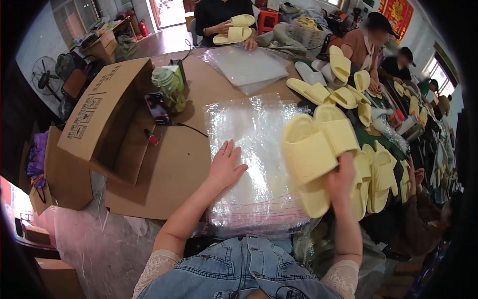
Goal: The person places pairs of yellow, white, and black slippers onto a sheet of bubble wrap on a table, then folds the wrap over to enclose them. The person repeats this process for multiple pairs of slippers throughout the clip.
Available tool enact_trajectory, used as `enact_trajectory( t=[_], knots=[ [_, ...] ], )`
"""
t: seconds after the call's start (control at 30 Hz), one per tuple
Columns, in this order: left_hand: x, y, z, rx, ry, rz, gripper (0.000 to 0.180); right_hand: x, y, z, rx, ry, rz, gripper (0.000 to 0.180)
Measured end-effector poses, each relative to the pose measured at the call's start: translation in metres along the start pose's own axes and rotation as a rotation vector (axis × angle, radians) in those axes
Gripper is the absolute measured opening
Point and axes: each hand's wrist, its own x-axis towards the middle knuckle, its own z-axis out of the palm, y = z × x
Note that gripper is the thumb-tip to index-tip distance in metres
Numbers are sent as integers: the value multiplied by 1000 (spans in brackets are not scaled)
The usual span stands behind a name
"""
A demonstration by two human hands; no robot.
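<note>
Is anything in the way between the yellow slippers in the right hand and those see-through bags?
Nothing visible. The right hand holds the pale-yellow slippers by the right edge of the clear plastic bags. The left hand lies flat on the bags, further left.

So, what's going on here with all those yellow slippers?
The person's right hand is holding a pair of yellow slippers. The left hand rests flat on some clear plastic bags. Farther back, another person holds two more slippers. At the left is an open cardboard box.
</note>
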Motion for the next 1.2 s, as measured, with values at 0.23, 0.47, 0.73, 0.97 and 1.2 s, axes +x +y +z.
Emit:
enact_trajectory(
  t=[0.23,0.47,0.73,0.97,1.2],
  knots=[
    [-36,47,-15,-72,-267,293,74,-2,-20,103,84,-131,49,21],
    [-54,42,-4,-3,-363,338,93,1,4,144,-107,-492,113,40],
    [-51,53,-3,-4,-323,286,67,-27,55,120,170,-254,214,23],
    [-27,51,4,-111,-178,210,35,-62,14,42,763,-191,285,31],
    [18,58,-10,-342,-112,4,26,-78,-20,-7,976,-612,335,38]
  ],
)
